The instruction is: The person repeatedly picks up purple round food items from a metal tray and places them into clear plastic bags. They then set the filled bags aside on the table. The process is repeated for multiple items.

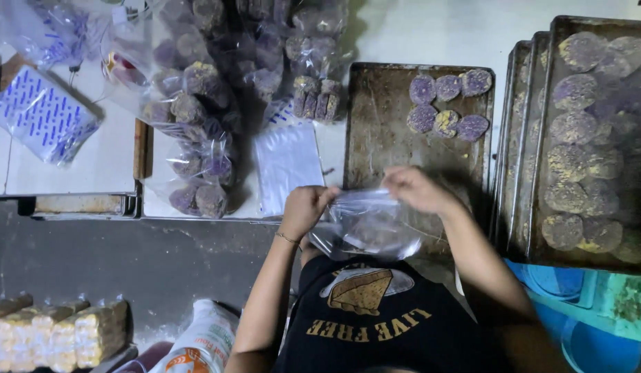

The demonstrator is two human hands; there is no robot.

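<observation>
Clear plastic bag (367,222) is pinched by both hands, left (305,207) and right (415,188), just below a tray (379,131) holding six purple cookies (446,105); beside it, bagged cookies (196,110) crowd the white table (78,166).

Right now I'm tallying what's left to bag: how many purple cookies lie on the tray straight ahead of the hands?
6, in two rows at the far right corner of the tray: back row; front row. None seem hidden.

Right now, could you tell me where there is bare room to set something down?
The near tray is bare left and below its six purple cookies. Crowded: the bagged cookies upper left, and the stacked trays on the right.
</observation>
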